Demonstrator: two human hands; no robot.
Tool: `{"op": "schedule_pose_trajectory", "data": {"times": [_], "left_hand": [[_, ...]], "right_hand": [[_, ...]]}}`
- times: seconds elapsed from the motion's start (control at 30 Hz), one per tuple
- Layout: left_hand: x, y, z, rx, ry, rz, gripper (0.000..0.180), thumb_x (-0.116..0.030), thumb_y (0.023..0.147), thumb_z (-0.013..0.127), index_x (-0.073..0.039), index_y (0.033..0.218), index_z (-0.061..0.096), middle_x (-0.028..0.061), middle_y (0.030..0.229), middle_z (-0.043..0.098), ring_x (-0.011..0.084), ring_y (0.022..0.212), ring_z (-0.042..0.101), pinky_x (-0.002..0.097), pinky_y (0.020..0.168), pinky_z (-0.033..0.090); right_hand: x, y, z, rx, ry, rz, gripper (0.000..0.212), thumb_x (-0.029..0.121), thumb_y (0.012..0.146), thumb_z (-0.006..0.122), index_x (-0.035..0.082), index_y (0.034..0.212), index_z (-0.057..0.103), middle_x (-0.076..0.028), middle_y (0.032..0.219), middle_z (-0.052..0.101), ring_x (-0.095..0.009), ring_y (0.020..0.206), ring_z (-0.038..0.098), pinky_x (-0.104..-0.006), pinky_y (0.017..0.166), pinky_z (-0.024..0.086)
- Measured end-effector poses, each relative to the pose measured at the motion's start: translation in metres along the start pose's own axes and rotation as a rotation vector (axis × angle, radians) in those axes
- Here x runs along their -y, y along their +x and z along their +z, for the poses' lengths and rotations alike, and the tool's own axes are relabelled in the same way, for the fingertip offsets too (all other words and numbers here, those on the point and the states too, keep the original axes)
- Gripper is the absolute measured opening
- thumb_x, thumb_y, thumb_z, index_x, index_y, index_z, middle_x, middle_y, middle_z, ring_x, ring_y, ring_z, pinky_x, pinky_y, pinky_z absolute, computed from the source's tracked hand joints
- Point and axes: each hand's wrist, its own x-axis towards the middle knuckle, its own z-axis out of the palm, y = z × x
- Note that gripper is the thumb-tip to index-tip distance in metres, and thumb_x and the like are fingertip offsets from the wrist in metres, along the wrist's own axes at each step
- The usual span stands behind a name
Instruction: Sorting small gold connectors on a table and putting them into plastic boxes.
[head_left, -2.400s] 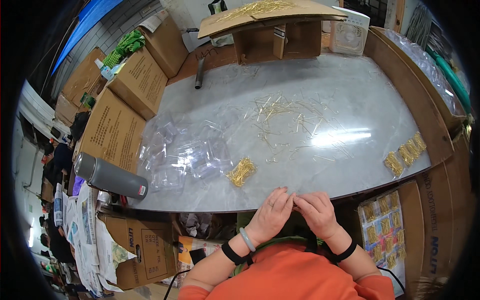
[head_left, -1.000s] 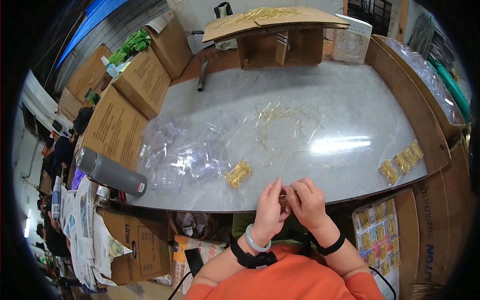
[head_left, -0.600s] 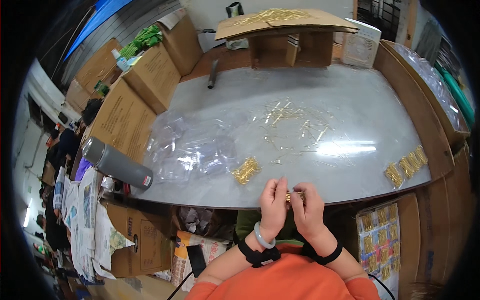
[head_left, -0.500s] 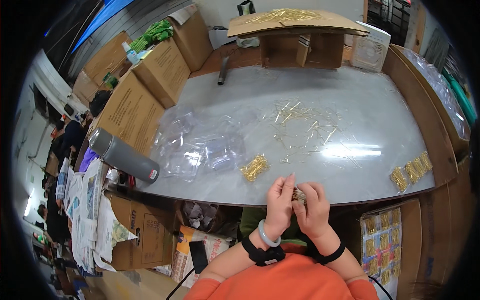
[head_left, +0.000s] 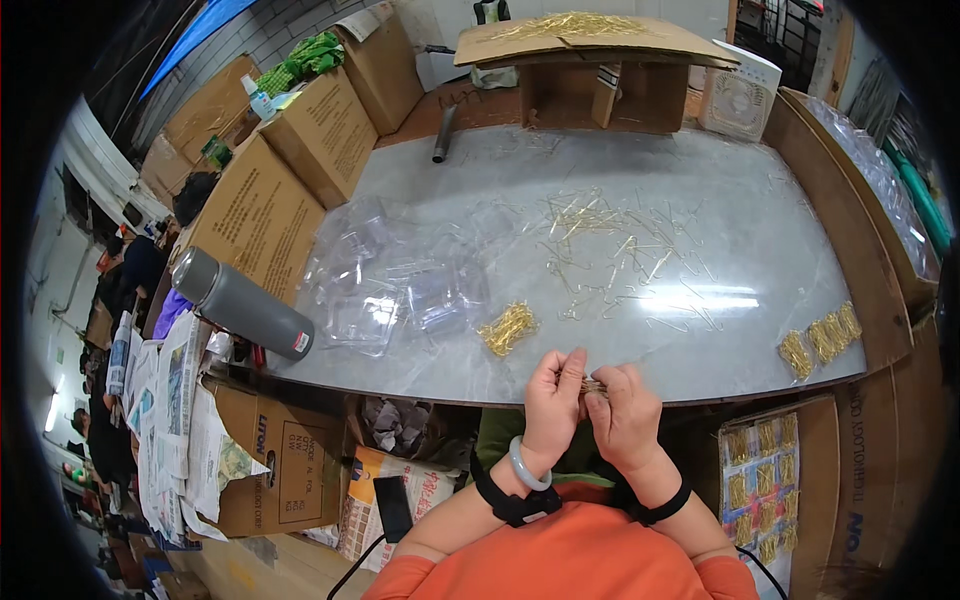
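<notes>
You've got one view here: the left of two side-by-side fisheyes on your head. It looks down and ahead across the table (head_left: 460,190). Upright, not mirrored: picture left = your left. Lens sits above your orange shirt (head_left: 560,555), which fills the lower edge up close; forearms enter from there. Your left hand (head_left: 555,395) and right hand (head_left: 628,415) sit below and right of center, fairly near. Fan (head_left: 738,100) and cardboard shelf (head_left: 650,95) are at the far top. Wide coverage: bottle (head_left: 240,305) toward left, cardboard wall (head_left: 840,215) at right. Table edges bow; corners go black.
</notes>
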Motion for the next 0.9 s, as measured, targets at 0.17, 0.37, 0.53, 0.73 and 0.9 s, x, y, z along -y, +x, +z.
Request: {"op": "schedule_pose_trajectory", "data": {"times": [0.17, 0.37, 0.53, 0.73, 0.9], "left_hand": [[-0.036, -0.008, -0.002, 0.049, -0.035, -0.252, 0.022, -0.027, 0.108, 0.058, -0.006, 0.105, 0.063, 0.0050, 0.084, 0.061, 0.0076, 0.070, 0.058, 0.0255, 0.059, 0.045], [-0.059, 0.025, -0.056, -0.097, 1.421, 0.692, 0.028, -0.012, 0.096, 0.063, -0.001, 0.122, 0.063, 0.0183, 0.119, 0.061, 0.0341, 0.103, 0.058, 0.0436, 0.089, 0.049], [-0.050, 0.018, -0.056, -0.030, 1.563, 0.636, 0.036, -0.012, 0.095, 0.066, 0.003, 0.128, 0.062, 0.0204, 0.121, 0.061, 0.0384, 0.103, 0.058, 0.0460, 0.092, 0.048], [-0.056, -0.016, -0.018, 0.034, 1.170, 0.461, 0.040, -0.012, 0.095, 0.070, 0.005, 0.130, 0.061, 0.0214, 0.125, 0.061, 0.0393, 0.111, 0.060, 0.0449, 0.096, 0.049], [-0.074, 0.002, -0.032, 0.121, 1.203, 0.531, 0.039, -0.012, 0.090, 0.075, 0.000, 0.127, 0.065, 0.0189, 0.122, 0.064, 0.0381, 0.111, 0.059, 0.0442, 0.098, 0.048]], "right_hand": [[-0.011, 0.000, -0.001, 0.013, 0.008, 0.237, 0.017, 0.017, 0.101, 0.064, 0.004, 0.091, 0.063, -0.016, 0.072, 0.060, -0.036, 0.059, 0.058, -0.0410, 0.054, 0.047], [-0.037, -0.002, -0.028, -0.043, 0.016, 0.403, 0.020, 0.018, 0.104, 0.061, 0.004, 0.091, 0.061, -0.018, 0.070, 0.059, -0.037, 0.060, 0.057, -0.0413, 0.056, 0.047], [-0.048, -0.003, -0.038, -0.075, 0.034, 0.394, 0.023, 0.019, 0.106, 0.058, 0.002, 0.091, 0.060, -0.014, 0.071, 0.057, -0.028, 0.060, 0.053, -0.0366, 0.058, 0.045], [-0.065, 0.001, -0.047, -0.144, 0.029, 0.403, 0.024, 0.018, 0.108, 0.056, 0.001, 0.091, 0.058, -0.009, 0.071, 0.054, -0.018, 0.063, 0.048, -0.0321, 0.061, 0.044], [-0.068, 0.001, -0.047, -0.142, 0.005, 0.385, 0.023, 0.017, 0.107, 0.056, 0.001, 0.091, 0.059, -0.013, 0.071, 0.057, -0.023, 0.060, 0.052, -0.0351, 0.059, 0.044]]}}
